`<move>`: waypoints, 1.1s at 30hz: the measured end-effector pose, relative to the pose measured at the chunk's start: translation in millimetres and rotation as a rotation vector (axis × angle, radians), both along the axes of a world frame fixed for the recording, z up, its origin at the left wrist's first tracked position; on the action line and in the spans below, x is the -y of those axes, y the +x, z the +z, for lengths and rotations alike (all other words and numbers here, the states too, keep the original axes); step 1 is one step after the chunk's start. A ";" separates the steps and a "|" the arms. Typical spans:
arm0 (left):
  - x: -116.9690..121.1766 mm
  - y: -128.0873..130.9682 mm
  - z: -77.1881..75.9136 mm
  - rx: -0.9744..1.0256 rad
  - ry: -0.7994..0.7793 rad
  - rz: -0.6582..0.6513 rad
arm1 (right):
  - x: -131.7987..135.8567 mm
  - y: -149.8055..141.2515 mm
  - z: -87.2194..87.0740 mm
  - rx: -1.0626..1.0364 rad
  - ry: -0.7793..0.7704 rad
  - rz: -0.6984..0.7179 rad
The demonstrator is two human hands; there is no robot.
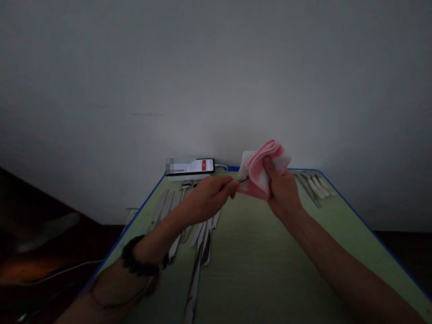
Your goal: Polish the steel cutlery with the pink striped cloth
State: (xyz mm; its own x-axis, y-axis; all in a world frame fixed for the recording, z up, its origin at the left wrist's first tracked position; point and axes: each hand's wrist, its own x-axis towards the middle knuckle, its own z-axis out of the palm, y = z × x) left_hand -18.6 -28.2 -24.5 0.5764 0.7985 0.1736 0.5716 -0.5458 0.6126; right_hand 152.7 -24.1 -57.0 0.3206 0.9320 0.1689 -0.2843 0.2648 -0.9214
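Observation:
Above the table, my left hand (214, 194) is closed in a pinch around a thin metal piece of cutlery (243, 179). Its far end disappears into a folded pink and white cloth (259, 173), so its kind is hidden. My right hand (285, 191) grips the cloth around that end, thumb on top. Beneath and beside my left arm lie several pieces of cutlery, among them a knife (161, 204) and a fork (185, 185). On the table's right side is another group of cutlery (314, 184), some with pale handles.
A lit phone (205, 165) leans at the table's back edge on a white block, with a white cable (221, 167) plugged in. A pale wall (216, 81) rises right behind the green table (263, 261), which has blue edging. Another cord (67, 270) hangs at the lower left.

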 end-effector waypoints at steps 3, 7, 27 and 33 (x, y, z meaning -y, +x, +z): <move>4.0 14.2 -12.7 0.046 -0.040 0.022 | 5.0 -11.8 -4.5 -0.069 -0.014 0.033; 8.6 23.1 -21.0 0.113 -0.114 -0.015 | 9.2 -16.6 -9.2 -0.047 -0.066 0.090; 14.7 29.8 -30.7 0.095 -0.174 -0.171 | 18.6 -26.5 -17.4 -0.070 -0.084 0.126; 24.3 39.0 -34.0 0.104 -0.203 -0.158 | 0.0 -6.2 -4.8 -0.237 -0.067 -0.062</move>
State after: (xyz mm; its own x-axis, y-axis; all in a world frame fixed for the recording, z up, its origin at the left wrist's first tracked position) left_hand 20.4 -52.5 -58.5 0.6838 0.7249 0.0839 0.4179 -0.4833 0.7692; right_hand 146.5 -24.1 -61.7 0.4010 0.9158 0.0203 -0.4797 0.2288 -0.8471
